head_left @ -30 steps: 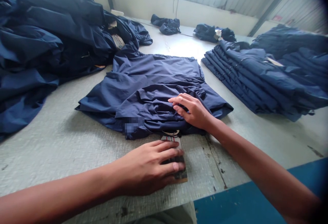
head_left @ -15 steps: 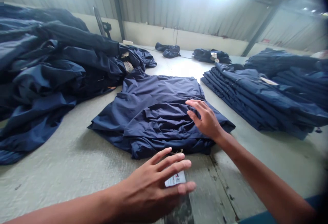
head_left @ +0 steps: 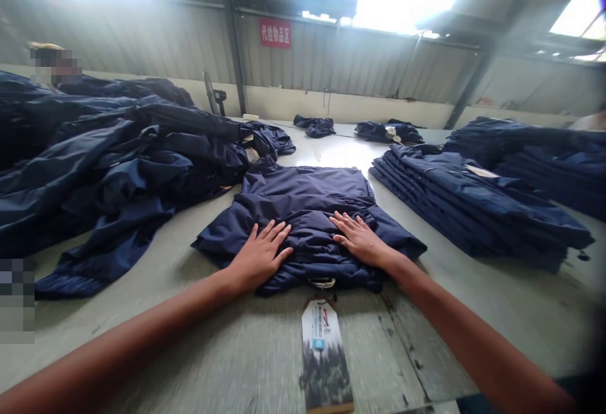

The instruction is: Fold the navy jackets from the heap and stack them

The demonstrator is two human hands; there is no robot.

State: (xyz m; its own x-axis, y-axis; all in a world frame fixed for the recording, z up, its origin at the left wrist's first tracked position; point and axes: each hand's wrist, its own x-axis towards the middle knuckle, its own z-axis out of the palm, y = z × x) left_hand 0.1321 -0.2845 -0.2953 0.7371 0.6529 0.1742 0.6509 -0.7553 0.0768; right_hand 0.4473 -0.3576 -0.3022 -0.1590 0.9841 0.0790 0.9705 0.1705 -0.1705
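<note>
A navy jacket [head_left: 312,193], partly folded, lies on the table in front of me, its bunched near part gathered toward me. My left hand [head_left: 262,253] rests flat on the left of this bunched fabric, fingers spread. On the right side my right hand [head_left: 360,237] presses flat on the same cloth, fingers stretched out. Neither hand grips anything. From the jacket's near edge a printed hang tag [head_left: 326,351] with a forest picture trails onto the table toward me.
To the left spreads a loose heap of navy garments [head_left: 118,168]. A neat stack of folded navy garments [head_left: 464,199] stands at right. Smaller navy bundles [head_left: 315,125] lie farther back on the pale table [head_left: 213,351]. A person's head shows at far left, behind the heap.
My left hand has moved forward from above the hang tag onto the jacket, uncovering the tag. My right hand has settled flat on the fabric. The view has tilted up.
</note>
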